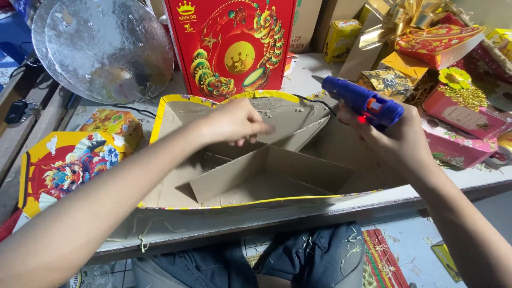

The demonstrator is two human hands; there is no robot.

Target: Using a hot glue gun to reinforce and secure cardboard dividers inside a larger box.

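Observation:
An open cardboard tray (160,120) with a yellow rim lies on the workbench in front of me, split by brown cardboard dividers (277,170). My left hand (234,122) hovers over the middle of it, fingers pinched together against the top edge of an upright divider piece (298,125). My right hand (397,136) grips a blue hot glue gun (362,101) at the tray's right rear corner, its nozzle pointing left toward the back wall. A black cord runs from the gun along the tray's far rim.
A tall red decorated box (229,45) stands behind the tray. Clear round plastic discs (104,48) lean at back left. A yellow-and-red printed lid (64,165) lies at left. Gift boxes and gold ribbon (448,64) crowd the right. My knees (298,261) show below the bench edge.

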